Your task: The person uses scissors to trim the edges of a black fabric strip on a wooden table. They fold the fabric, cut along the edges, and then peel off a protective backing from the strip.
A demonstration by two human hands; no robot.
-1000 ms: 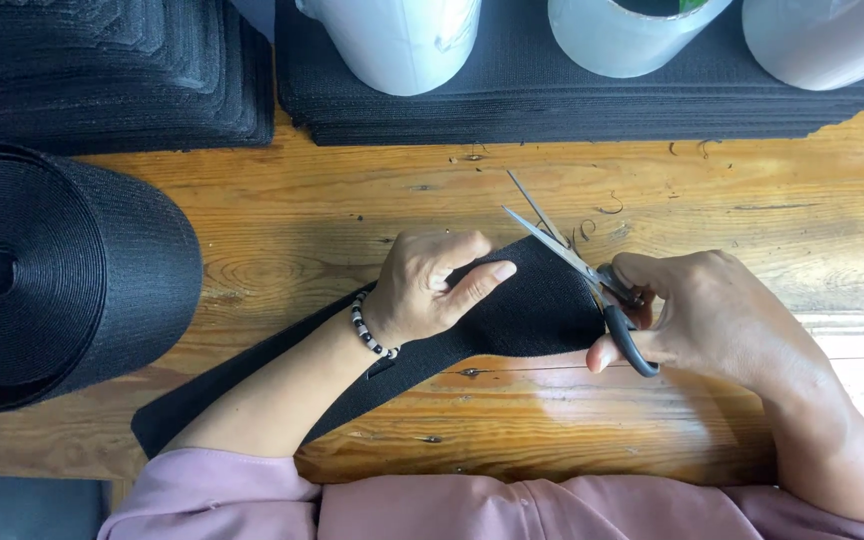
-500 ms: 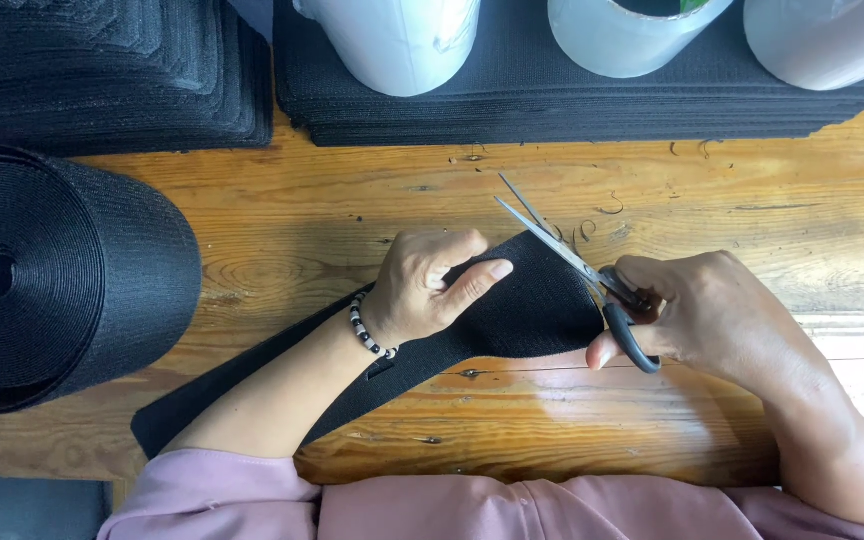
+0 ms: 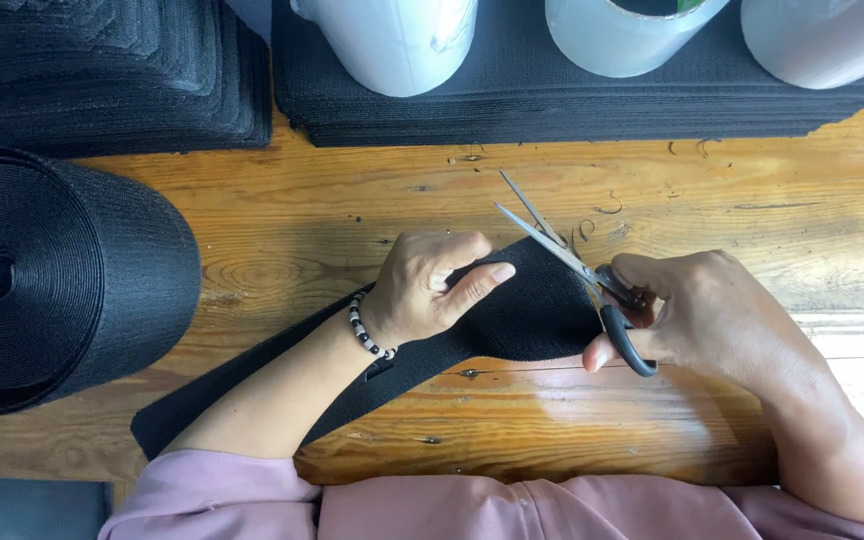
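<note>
A wide black fabric strap (image 3: pixel 527 310) lies diagonally on the wooden table (image 3: pixel 352 210). My left hand (image 3: pixel 432 285), with a beaded bracelet at the wrist, presses down on the strap near its end, thumb stretched along it. My right hand (image 3: pixel 697 315) grips black-handled scissors (image 3: pixel 577 265). Their blades are parted and point up-left at the strap's far end.
A big roll of black strap (image 3: pixel 47 275) stands at the left. Stacks of cut black pieces (image 3: pixel 572 100) line the back edge, with white rolls (image 3: pixel 397 40) on top. Small black clippings (image 3: pixel 607 205) lie near the scissor tips.
The scissor blades have shifted slightly left and opened a little wider. My left hand stays pressed on the strap.
</note>
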